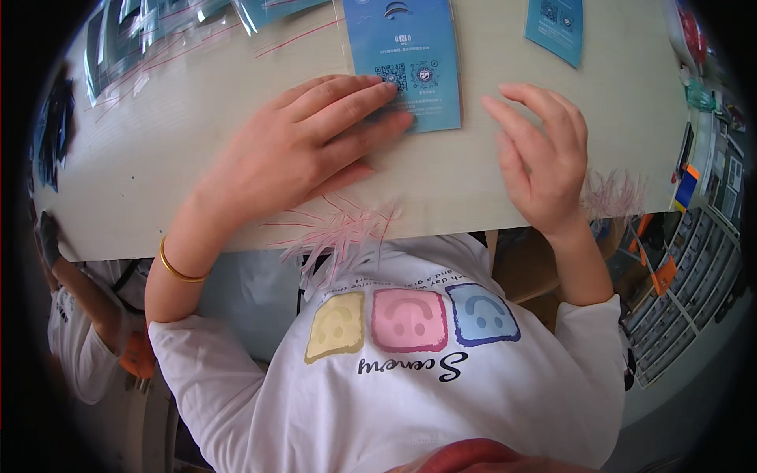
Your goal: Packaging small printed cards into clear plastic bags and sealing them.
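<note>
A blue printed card in a clear plastic sleeve lies on the table at the far middle. Stretched out from the left, my left hand has its fingertips over the card's near left part; the fingers are extended, not wrapped round anything. My right hand hovers right of the card, apart from it, with its fingers loosely bent, spread and holding nothing. Thin clear plastic strips with red lines lie in a tangle at the near table edge, below my left hand.
Another blue card lies at the far right. Several clear bags with dark blue contents overlap at the far left. More strips sit at the right table edge. At the left, another person's gloved hand reaches the table.
</note>
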{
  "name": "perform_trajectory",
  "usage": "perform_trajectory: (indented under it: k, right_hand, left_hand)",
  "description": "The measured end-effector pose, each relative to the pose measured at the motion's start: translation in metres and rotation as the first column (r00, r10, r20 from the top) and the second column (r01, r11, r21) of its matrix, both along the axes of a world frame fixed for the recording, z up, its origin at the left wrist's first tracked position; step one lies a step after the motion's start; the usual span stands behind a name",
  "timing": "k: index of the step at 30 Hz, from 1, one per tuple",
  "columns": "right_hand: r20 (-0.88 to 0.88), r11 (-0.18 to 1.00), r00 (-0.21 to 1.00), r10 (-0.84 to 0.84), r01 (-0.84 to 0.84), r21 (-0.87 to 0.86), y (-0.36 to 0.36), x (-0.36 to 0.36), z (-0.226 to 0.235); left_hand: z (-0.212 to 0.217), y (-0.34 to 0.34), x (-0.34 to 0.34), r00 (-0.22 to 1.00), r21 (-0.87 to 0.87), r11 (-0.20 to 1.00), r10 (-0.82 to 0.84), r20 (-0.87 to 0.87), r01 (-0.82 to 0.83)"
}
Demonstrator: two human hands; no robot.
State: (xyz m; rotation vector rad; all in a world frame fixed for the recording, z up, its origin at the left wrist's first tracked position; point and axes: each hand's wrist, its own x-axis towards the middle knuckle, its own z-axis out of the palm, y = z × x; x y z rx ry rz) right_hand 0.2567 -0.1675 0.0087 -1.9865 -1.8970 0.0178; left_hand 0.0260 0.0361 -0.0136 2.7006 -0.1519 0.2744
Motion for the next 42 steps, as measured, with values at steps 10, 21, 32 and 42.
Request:
perform_trajectory:
  k: [10,21,32,42]
  right_hand:
    - [0.2,0.994,0.977,-0.069,0.084,-0.068,-0.018,0.055,-0.004]
    - [-0.373,0.999,0.927,0.033,-0.044,-0.023,0.022,0.005,-0.01]
    - [-0.129,0.975,0.979,0.156,-0.174,-0.136,0.038,-0.01,-0.004]
    - [-0.409,0.93,0.855,0.319,-0.365,-0.038,0.001,-0.069,-0.007]
  left_hand:
    - [0.028,0.067,0.063,0.934,0.37,0.858,0.341,0.106,-0.356]
    - [0.0,-0.002,0.047,0.982,0.088,0.978,0.189,0.013,-0.189]
    - [-0.003,0.001,0.044,0.978,0.111,0.974,0.186,0.092,-0.196]
    - [-0.013,0.005,0.047,0.991,0.02,0.99,0.136,0.011,-0.136]
